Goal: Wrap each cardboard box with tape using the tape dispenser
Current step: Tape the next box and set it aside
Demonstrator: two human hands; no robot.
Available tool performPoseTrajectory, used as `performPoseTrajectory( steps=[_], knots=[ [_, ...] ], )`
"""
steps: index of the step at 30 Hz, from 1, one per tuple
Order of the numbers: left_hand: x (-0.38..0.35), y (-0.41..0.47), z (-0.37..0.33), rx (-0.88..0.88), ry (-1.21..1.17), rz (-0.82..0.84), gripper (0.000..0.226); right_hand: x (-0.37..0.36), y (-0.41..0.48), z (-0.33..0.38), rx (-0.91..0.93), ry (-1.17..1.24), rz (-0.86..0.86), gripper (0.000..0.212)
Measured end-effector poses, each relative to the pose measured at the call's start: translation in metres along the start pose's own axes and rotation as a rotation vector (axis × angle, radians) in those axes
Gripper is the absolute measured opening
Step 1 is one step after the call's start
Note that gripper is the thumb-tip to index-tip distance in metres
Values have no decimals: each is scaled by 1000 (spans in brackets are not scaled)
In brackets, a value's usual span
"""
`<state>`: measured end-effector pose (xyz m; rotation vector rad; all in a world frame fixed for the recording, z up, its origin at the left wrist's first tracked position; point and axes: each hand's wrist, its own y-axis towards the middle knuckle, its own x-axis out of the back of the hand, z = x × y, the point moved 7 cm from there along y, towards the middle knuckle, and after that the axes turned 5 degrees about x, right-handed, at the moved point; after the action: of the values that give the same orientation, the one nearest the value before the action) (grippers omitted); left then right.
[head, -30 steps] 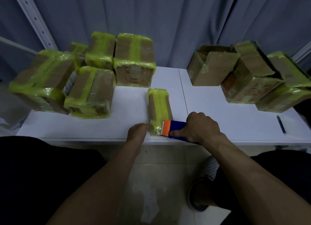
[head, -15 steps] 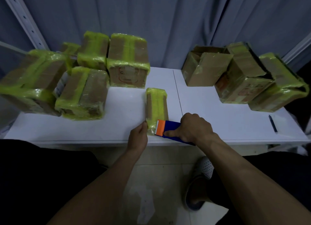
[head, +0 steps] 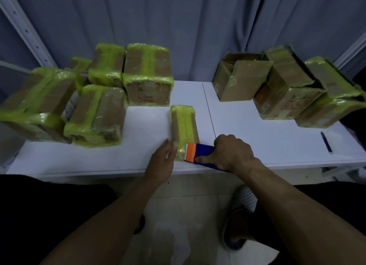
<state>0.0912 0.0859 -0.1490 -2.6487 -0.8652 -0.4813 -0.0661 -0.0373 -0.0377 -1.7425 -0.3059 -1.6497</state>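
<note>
A small narrow cardboard box (head: 183, 126) with a yellow-green tape strip along its top lies near the front edge of the white table (head: 257, 142). My left hand (head: 163, 159) lies with straight fingers against the box's near left side. My right hand (head: 230, 153) grips the blue tape dispenser (head: 204, 156); its orange toothed head (head: 190, 152) sits against the box's near end.
Several boxes wrapped in yellow-green tape (head: 95, 114) are piled at the back left. At the back right stand brown boxes, one with open flaps (head: 241, 78), others partly taped (head: 287, 94). A dark pen (head: 326, 142) lies at the right. Grey curtain behind; shoes and floor below.
My left hand's fingers have straightened and slid forward along the box's left side. The right hand and dispenser stay at the box's near end. The camera has tilted slightly.
</note>
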Motion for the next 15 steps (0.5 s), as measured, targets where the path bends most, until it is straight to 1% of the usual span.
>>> performPoseTrajectory(
  steps=[1,4,6,10,13,15],
  knots=[
    [6,1,-2,-80,59,-10,50,-2,1,-1,2,8,-1,82],
    [7,-4,-17,-437,269,49,55,-5,3,-5,9,22,-11,80],
    [9,-4,-23,-564,415,43,56,-6,4,-8,18,29,-8,80],
    [15,-2,-27,-637,508,39,64,-11,7,-11,27,52,-3,84],
    [17,6,-32,-657,482,0,54,-12,8,-13,40,75,2,84],
    [18,12,-37,-688,505,-24,46,-13,7,-14,48,104,4,82]
  ],
)
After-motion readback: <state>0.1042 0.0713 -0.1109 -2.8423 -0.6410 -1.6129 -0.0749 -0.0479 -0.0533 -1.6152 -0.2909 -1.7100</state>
